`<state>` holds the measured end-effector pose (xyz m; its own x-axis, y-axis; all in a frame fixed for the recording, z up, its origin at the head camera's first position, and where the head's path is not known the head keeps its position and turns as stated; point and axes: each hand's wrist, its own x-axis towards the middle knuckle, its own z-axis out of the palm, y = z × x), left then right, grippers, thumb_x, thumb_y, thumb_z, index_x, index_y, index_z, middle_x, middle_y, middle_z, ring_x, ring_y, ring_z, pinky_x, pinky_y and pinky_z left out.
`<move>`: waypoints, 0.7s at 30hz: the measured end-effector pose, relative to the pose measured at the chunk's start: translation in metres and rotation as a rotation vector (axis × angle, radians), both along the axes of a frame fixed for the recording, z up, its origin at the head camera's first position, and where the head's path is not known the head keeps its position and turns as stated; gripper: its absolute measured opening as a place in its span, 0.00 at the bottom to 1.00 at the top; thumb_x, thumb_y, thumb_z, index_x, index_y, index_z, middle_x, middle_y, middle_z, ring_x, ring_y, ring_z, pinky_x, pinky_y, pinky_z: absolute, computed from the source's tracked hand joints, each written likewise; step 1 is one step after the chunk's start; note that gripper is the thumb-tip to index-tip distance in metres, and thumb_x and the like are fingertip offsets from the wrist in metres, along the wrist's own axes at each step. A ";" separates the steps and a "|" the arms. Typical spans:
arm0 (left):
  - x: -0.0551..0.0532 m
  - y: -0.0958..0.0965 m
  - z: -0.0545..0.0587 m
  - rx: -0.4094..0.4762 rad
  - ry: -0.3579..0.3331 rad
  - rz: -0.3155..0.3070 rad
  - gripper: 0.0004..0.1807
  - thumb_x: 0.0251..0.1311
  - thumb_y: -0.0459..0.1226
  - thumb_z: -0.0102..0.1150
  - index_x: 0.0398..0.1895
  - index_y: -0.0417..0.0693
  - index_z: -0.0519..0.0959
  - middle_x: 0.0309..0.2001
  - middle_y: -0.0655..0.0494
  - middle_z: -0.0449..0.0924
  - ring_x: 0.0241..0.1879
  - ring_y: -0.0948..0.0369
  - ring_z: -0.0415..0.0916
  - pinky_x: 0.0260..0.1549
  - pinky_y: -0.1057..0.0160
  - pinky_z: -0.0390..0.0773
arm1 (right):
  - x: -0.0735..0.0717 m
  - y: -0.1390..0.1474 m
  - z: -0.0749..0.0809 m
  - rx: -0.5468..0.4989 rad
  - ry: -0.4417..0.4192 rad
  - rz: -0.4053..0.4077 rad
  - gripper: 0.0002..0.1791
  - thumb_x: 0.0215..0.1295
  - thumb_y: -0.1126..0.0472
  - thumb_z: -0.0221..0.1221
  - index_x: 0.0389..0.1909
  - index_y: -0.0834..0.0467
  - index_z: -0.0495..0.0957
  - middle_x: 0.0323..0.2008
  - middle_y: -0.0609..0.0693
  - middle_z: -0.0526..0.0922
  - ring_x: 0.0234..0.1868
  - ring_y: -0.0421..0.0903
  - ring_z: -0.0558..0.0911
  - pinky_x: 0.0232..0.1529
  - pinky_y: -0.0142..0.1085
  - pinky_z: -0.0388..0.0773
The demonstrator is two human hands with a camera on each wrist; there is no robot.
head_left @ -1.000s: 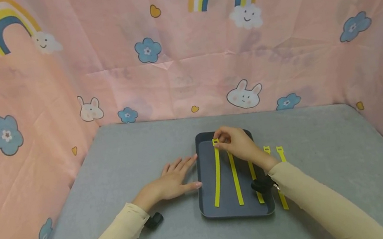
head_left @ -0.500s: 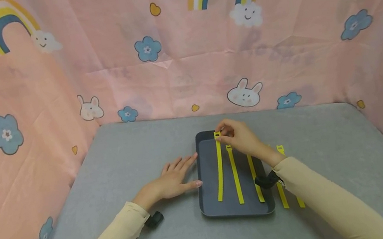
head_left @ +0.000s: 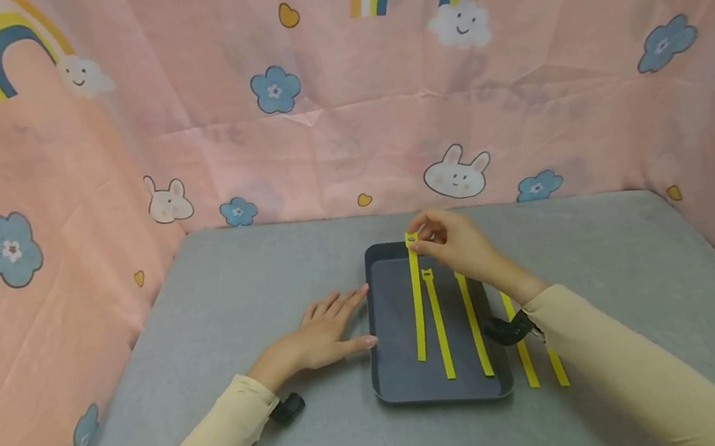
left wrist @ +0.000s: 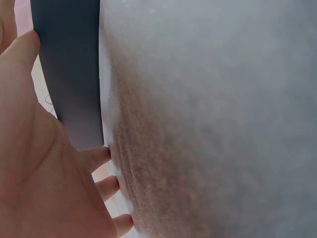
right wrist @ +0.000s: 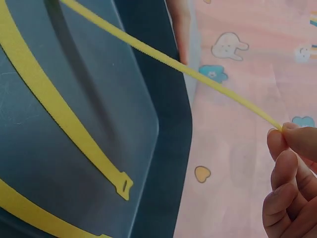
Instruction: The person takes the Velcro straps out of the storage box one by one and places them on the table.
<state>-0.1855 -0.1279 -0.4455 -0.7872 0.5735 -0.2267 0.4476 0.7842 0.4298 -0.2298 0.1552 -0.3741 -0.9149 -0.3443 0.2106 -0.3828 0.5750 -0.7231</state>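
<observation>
In the head view my right hand point(head_left: 462, 241) pinches the slotted head of a yellow hook-and-loop cable tie point(head_left: 418, 307) between thumb and fingertip. The tie hangs over the dark grey tray point(head_left: 392, 362), and the right wrist view shows it stretching down at a slant from the fingertips. Two more yellow ties lie lengthwise in the tray, a middle tie point(head_left: 440, 327) and a right-hand tie point(head_left: 476, 329). My left hand point(head_left: 316, 342) rests at the tray's left side with fingers spread, thumb and fingertip at the wall point(left wrist: 69, 74).
Right of the tray, two further yellow ties lie on the grey table, a nearer tie point(head_left: 527, 364) and an outer tie point(head_left: 558, 369), both partly hidden by my right forearm. A pink patterned curtain point(head_left: 344, 139) encloses the table's back and sides.
My right hand has risen and moved right and away, drawing the pinched tie from the tray's left side toward the middle tie. My left hand has stayed put.
</observation>
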 end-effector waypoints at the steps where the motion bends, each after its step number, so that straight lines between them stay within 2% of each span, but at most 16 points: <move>1: 0.000 0.000 0.000 0.001 -0.001 0.000 0.49 0.64 0.69 0.43 0.80 0.70 0.33 0.82 0.56 0.40 0.81 0.46 0.36 0.74 0.35 0.38 | 0.001 0.000 0.001 -0.002 -0.001 0.000 0.10 0.66 0.59 0.64 0.47 0.51 0.78 0.33 0.52 0.84 0.22 0.46 0.75 0.24 0.35 0.76; 4: -0.001 0.000 -0.001 0.010 -0.002 0.001 0.49 0.64 0.70 0.42 0.80 0.71 0.33 0.82 0.55 0.40 0.81 0.46 0.36 0.74 0.35 0.38 | 0.003 0.002 0.005 -0.009 0.001 0.002 0.10 0.67 0.58 0.64 0.47 0.51 0.78 0.33 0.50 0.84 0.21 0.46 0.74 0.23 0.35 0.75; 13: -0.005 -0.001 -0.010 0.018 -0.015 0.005 0.49 0.62 0.73 0.41 0.78 0.76 0.30 0.82 0.58 0.38 0.81 0.48 0.33 0.75 0.36 0.35 | 0.007 0.012 0.017 -0.048 0.028 0.026 0.12 0.68 0.57 0.63 0.50 0.53 0.77 0.35 0.58 0.84 0.18 0.46 0.71 0.21 0.34 0.72; 17: -0.004 -0.001 -0.008 0.023 -0.005 0.000 0.49 0.63 0.71 0.42 0.79 0.74 0.31 0.82 0.57 0.39 0.81 0.47 0.34 0.74 0.35 0.36 | 0.006 0.017 0.022 -0.041 0.074 0.027 0.13 0.67 0.58 0.63 0.50 0.54 0.77 0.34 0.58 0.85 0.18 0.46 0.73 0.22 0.34 0.73; 21: -0.001 0.000 -0.002 0.013 0.002 0.001 0.49 0.64 0.69 0.43 0.80 0.71 0.32 0.82 0.56 0.40 0.81 0.47 0.36 0.74 0.35 0.38 | 0.006 0.021 0.028 -0.026 0.069 0.007 0.13 0.68 0.56 0.63 0.50 0.53 0.78 0.34 0.56 0.85 0.18 0.46 0.74 0.22 0.34 0.73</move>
